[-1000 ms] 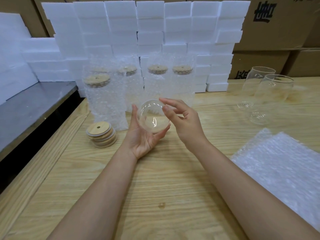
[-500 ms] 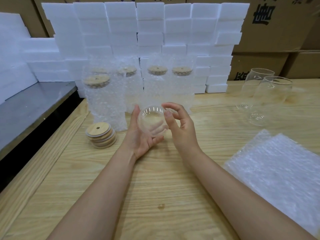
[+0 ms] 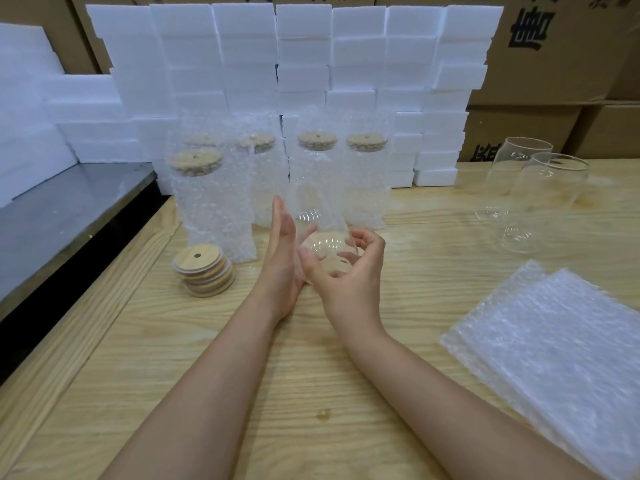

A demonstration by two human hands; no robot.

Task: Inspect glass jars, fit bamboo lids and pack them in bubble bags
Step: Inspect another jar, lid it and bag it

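Note:
A clear glass jar (image 3: 320, 226) stands tilted between my hands above the wooden table, its base toward me. My left hand (image 3: 282, 261) lies against its left side with straight fingers pointing up. My right hand (image 3: 349, 275) curls round the base, thumb and fingers on the glass. A stack of bamboo lids (image 3: 204, 270) sits on the table left of my hands. Flat bubble bags (image 3: 561, 344) lie in a pile at the right. Two bare glass jars (image 3: 550, 195) stand at the back right.
Several packed jars in bubble bags (image 3: 214, 202) with bamboo lids stand behind my hands. White foam blocks (image 3: 304, 57) are stacked along the back, cardboard boxes (image 3: 561, 64) behind them. A grey metal surface (image 3: 69, 209) borders the table on the left.
The jar has turned from facing me with its mouth or base to pointing away and upward. My right hand has dropped to cup its base; my left fingers have straightened along its side.

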